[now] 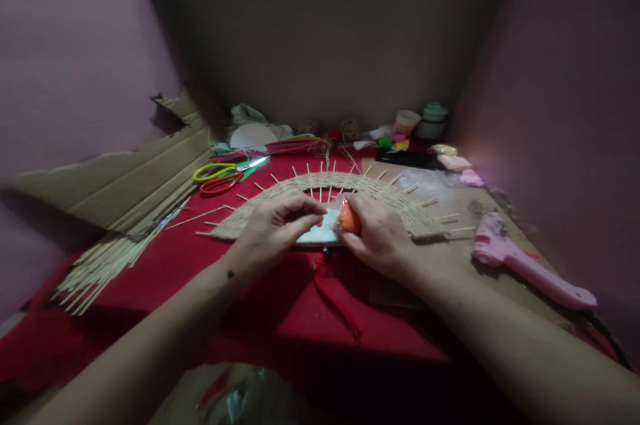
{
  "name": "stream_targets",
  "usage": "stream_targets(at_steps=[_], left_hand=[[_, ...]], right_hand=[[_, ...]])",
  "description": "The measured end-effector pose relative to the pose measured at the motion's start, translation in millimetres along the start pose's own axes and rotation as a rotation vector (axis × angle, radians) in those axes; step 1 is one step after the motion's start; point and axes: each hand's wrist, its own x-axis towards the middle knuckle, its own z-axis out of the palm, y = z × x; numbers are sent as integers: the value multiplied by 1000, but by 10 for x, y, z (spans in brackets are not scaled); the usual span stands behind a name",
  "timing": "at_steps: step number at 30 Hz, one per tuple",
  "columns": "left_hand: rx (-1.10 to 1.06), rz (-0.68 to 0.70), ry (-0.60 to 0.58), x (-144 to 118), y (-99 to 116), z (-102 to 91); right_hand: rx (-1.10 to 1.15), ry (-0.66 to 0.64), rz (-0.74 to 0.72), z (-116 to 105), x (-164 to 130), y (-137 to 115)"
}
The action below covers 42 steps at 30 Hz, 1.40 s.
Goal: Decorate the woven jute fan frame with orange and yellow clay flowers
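My right hand (379, 231) is closed round an orange lump in clear plastic (349, 216), which looks like soft modelling clay. The thumb and fingers of my left hand (280, 219) are pinched together just left of the plastic; what they hold, if anything, is too small to make out. Beneath both hands lies a half-round woven straw fan (320, 179), thin sticks poking out past its outer rim. A pale blue piece (317, 233) at its base is partly covered by my hands. From there a red tassel (337, 305) hangs toward the table's front.
Left on the red cloth (280, 305) are scissors (220, 175) and a bundle of thin sticks (115, 258) by cardboard (125, 178). A pink glue gun (530, 261) lies at right. A cup (407, 122), a jar (433, 121) and twine balls (350, 128) line the back.
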Motion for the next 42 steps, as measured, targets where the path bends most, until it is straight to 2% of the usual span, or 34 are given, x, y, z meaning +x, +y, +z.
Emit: stream_targets(at_steps=[6,13,20,25,29,31,34,36,38,42], left_hand=[[280,316,2,139,-59,65],[398,585,64,161,-72,113],[371,689,-11,208,-97,138],[456,772,-24,256,-183,157],[551,737,-43,250,-218,146],[482,637,-80,240,-196,117],[327,412,-130,230,-152,65],[297,328,-133,227,-145,41],[305,369,-109,224,-162,37],[315,539,-69,209,-207,87]], right_hand=[[19,-17,-14,-5,13,-13],[44,-89,49,-19,12,-40],[130,-160,93,-27,17,-5],[215,-190,105,-25,26,33],[221,-187,105,-13,28,33],[211,-172,99,-6,25,28],[168,-142,92,-6,20,22],[138,-127,94,-13,18,20],[114,-124,93,-20,16,17],[65,-111,82,-12,12,13]])
